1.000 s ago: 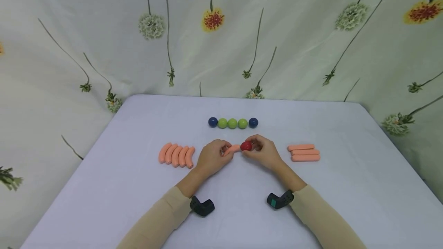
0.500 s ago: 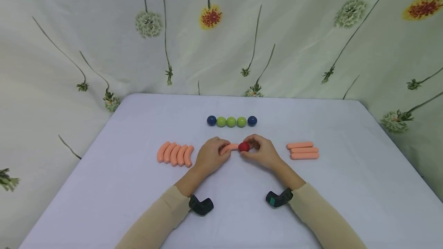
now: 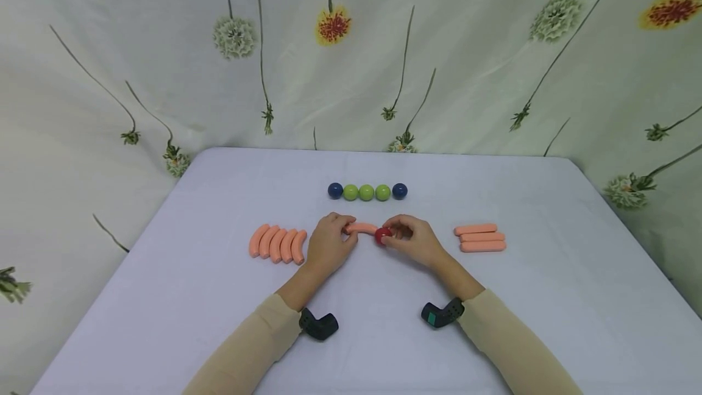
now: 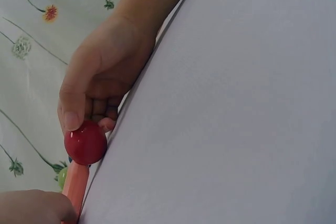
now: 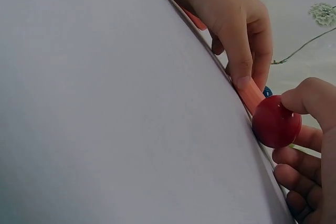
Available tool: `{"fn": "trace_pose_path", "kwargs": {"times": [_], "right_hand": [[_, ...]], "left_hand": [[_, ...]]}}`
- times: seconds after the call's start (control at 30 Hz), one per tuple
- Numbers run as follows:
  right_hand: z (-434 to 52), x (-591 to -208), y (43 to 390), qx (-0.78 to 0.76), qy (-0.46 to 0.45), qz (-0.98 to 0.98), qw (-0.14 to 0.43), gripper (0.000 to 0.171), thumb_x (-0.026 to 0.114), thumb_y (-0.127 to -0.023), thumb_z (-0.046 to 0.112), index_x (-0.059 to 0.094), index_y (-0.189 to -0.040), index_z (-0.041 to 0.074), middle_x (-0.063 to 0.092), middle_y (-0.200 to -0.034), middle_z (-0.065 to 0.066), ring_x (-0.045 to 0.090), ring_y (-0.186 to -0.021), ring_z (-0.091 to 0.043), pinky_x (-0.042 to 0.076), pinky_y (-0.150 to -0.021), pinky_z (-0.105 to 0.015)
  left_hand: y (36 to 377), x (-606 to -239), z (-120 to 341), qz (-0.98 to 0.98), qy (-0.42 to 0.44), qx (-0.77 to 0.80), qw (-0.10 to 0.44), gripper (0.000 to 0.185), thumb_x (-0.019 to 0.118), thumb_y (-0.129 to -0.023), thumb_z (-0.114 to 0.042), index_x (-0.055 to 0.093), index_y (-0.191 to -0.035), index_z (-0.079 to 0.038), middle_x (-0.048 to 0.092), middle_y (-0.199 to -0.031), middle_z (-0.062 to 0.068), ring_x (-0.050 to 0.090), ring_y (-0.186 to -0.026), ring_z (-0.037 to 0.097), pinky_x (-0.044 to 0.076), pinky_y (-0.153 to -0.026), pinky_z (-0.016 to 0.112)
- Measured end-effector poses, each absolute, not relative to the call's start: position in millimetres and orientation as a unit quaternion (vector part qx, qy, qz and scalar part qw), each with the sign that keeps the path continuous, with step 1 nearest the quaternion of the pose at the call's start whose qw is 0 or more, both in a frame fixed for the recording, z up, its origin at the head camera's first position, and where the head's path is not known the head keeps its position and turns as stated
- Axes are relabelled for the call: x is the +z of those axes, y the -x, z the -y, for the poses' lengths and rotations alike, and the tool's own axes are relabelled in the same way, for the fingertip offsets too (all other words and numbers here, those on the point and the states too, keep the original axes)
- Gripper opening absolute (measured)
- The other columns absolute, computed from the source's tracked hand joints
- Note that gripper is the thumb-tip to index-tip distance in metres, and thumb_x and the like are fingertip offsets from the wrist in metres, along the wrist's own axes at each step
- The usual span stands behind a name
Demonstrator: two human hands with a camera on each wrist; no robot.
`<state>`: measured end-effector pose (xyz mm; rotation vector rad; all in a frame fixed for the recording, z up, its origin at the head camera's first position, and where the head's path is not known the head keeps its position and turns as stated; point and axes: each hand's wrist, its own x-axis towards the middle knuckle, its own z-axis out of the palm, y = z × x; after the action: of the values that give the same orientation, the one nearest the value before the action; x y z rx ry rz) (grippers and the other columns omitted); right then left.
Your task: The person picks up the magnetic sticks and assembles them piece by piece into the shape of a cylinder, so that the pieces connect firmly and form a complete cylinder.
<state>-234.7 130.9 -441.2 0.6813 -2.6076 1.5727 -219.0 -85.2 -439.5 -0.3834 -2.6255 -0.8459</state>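
Note:
My left hand point(image 3: 331, 239) pinches the left end of a pink toy sausage point(image 3: 362, 228) lying near the middle of the table. The sausage's right end meets a glossy red ball point(image 3: 383, 236). My right hand point(image 3: 415, 241) holds that red ball between thumb and fingers. In the left wrist view, the red ball point(image 4: 85, 143) sits against the sausage point(image 4: 77, 182) tip, my right thumb on top of it. The right wrist view has my left hand point(image 5: 231, 30) on the sausage point(image 5: 251, 96) behind the ball point(image 5: 276, 121).
Beyond my hands, green balls point(image 3: 366, 192) stand in a row between two dark blue balls point(image 3: 335, 191). To the left lie several curved sausages point(image 3: 277, 244) side by side. Three straight sausages point(image 3: 482, 237) lie to the right. A flowered cloth point(image 3: 466, 78) hangs behind the table point(image 3: 384, 346).
My left hand has shifted slightly left and away from me on the sausage, so more of it shows and it lies more level. My right hand has brought the red ball slightly left.

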Motion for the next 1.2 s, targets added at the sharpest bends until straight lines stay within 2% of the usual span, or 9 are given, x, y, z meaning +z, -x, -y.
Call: {"fn": "trace_pose_path", "kwargs": {"times": [0.2,0.43,0.67,0.9,1.2], "right_hand": [[-131.9,-438.8,233.0,0.496,-0.228,0.838,0.011,0.025,0.079,-0.082,0.014,0.068,-0.103,0.006,0.062,-0.086,-0.001,0.053,-0.077,-0.017,0.042,-0.066,-0.025],[-131.2,-438.4,231.7,0.493,-0.224,0.841,0.011,0.025,0.078,-0.082,0.013,0.068,-0.104,0.005,0.063,-0.086,-0.002,0.053,-0.078,-0.019,0.041,-0.066,-0.025],[-131.2,-438.6,232.2,0.497,-0.219,0.84,0.01,0.026,0.075,-0.082,0.004,0.066,-0.105,-0.006,0.062,-0.087,-0.016,0.054,-0.079,-0.034,0.041,-0.066,-0.028],[-131.8,-438.6,232.0,0.495,-0.217,0.842,0.014,0.026,0.079,-0.082,0.014,0.068,-0.104,0.004,0.063,-0.086,-0.006,0.054,-0.078,-0.02,0.042,-0.066,-0.026],[-132.8,-439.2,232.9,0.488,-0.214,0.846,0.028,0.025,0.079,-0.082,0.017,0.069,-0.102,0.006,0.062,-0.083,-0.001,0.054,-0.076,-0.018,0.042,-0.064,-0.026]], "left_hand": [[218.4,-437.9,84.9,0.919,0.136,-0.327,0.171,0.021,0.072,-0.087,-0.01,0.072,-0.107,-0.004,0.062,-0.092,0.006,0.056,-0.08,0.018,0.048,-0.069,0.032],[219.5,-439.0,84.4,0.916,0.125,-0.344,0.161,0.016,0.073,-0.086,-0.008,0.072,-0.102,-0.006,0.058,-0.085,0.003,0.051,-0.075,0.015,0.044,-0.065,0.029],[220.8,-438.7,83.3,0.916,0.117,-0.353,0.151,0.017,0.072,-0.087,-0.009,0.074,-0.103,-0.007,0.057,-0.083,0.003,0.048,-0.073,0.015,0.042,-0.063,0.028],[222.6,-441.0,83.0,0.917,0.116,-0.351,0.15,0.023,0.072,-0.088,-0.011,0.073,-0.11,-0.006,0.063,-0.094,0.007,0.055,-0.083,0.019,0.046,-0.068,0.031],[223.4,-437.7,83.3,0.916,0.128,-0.348,0.156,0.029,0.071,-0.086,-0.013,0.07,-0.114,-0.004,0.064,-0.101,0.01,0.059,-0.096,0.026,0.05,-0.08,0.038]]}}
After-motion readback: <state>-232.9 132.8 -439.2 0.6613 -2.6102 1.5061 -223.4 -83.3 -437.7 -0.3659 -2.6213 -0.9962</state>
